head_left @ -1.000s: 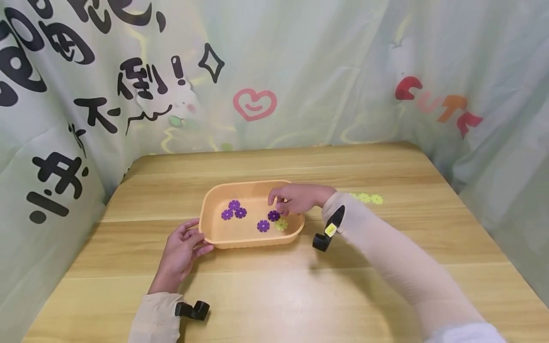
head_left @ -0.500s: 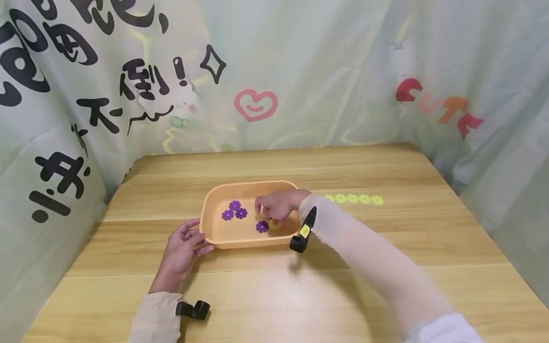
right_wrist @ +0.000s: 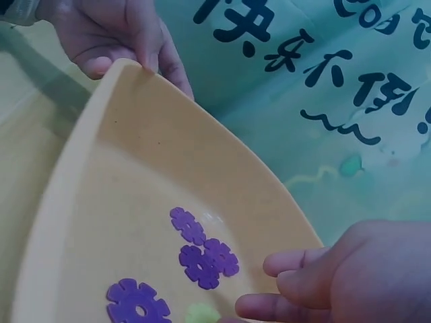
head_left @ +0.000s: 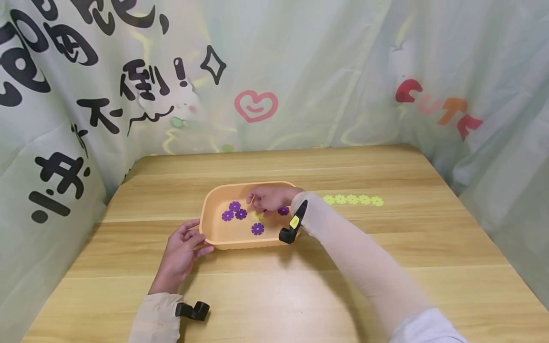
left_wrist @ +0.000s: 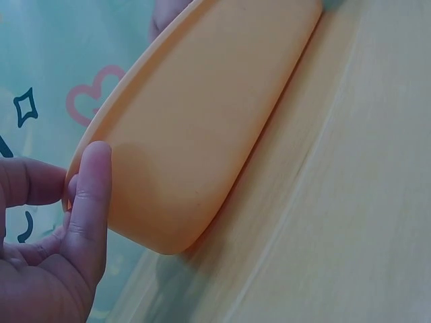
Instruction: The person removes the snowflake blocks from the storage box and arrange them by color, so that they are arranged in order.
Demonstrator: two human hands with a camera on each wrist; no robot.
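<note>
A shallow orange plastic tub (head_left: pixel 229 234) sits on the wooden table. My left hand (head_left: pixel 182 250) grips its near-left corner; in the left wrist view, the thumb and fingers (left_wrist: pixel 94 195) pinch the rim from both sides. Inside the tub lie several purple flower-shaped discs (head_left: pixel 234 206), three of them clustered toward the left. Another purple disc (head_left: pixel 257 229) lies near the front wall, and one (head_left: pixel 283 210) shows beside my right wrist. My right hand (head_left: pixel 274 196) reaches into the tub, loosely bent fingers (right_wrist: pixel 269 306) right at a yellow flower-shaped disc (head_left: pixel 257 215) that they partly hide.
A row of several yellow flower-shaped discs (head_left: pixel 351 199) lies on the table (head_left: pixel 300 290) to the right of the tub, with the right forearm in front of its left end. Behind the table hangs a pale green printed curtain (head_left: pixel 317 85).
My right hand has moved left and deeper into the tub. The yellow disc inside has shifted left and back, and purple discs around it have moved too. My left hand stays on the rim.
</note>
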